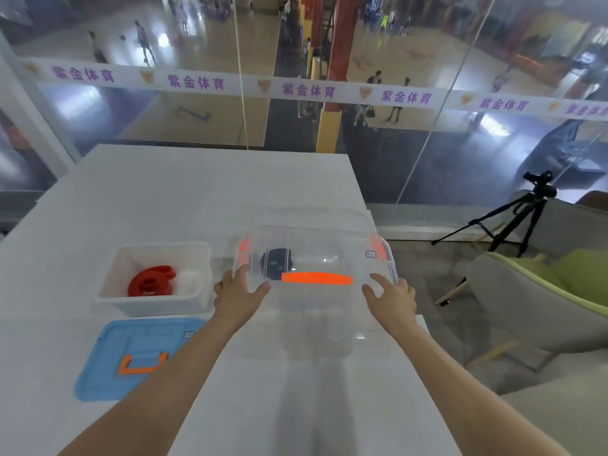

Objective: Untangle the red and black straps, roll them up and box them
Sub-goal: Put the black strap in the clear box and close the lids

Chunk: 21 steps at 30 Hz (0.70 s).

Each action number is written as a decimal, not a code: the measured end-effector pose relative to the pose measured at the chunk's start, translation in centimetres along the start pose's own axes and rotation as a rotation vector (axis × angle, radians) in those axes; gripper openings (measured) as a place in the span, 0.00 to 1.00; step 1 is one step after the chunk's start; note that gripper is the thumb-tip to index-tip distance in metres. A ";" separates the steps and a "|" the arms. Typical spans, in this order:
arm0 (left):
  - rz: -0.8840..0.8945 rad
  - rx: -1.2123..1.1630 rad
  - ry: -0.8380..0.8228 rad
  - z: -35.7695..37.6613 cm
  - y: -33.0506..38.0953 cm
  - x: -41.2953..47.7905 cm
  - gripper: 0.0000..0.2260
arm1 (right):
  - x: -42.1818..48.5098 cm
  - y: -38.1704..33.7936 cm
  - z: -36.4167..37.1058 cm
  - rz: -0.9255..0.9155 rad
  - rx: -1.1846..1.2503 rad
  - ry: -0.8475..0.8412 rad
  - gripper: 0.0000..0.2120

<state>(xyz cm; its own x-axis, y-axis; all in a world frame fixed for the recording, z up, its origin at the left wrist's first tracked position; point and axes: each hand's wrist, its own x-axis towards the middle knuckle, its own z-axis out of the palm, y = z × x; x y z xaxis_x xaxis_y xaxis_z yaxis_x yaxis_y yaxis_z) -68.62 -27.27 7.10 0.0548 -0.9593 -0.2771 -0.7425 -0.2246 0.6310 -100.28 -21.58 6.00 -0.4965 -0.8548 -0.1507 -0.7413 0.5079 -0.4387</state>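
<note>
The left hand and right hand grasp the clear lid at its near corners. Lower it level onto the clear box holding the black strap, squaring the edges before pressing.

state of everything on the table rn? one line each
red strap: rolled, in white bin
black strap: rolled, inside clear box
clear box: lid on, gripped by left hand and right hand
blue lid: off, flat on table

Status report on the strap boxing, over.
Left hand and right hand grip clear lid. Black strap rolled beneath, red strap rolled in white bin. Nothing blocking.
</note>
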 end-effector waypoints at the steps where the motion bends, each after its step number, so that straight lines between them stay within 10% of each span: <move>1: -0.016 -0.006 -0.001 0.0 0.6 1.4 0.32 | 1.7 -0.4 -0.1 0.001 -0.017 -0.023 0.24; 21: -0.007 0.042 -0.029 3.0 2.0 13.1 0.30 | 15.5 -2.0 2.6 -0.128 -0.072 -0.087 0.27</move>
<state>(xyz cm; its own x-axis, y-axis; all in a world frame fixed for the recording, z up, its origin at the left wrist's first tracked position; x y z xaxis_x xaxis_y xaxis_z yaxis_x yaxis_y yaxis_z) -71.38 -39.81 2.58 0.0413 -0.9522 -0.3027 -0.7697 -0.2234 0.5980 -105.36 -36.14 2.23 -0.3570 -0.9175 -0.1752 -0.8279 0.3976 -0.3955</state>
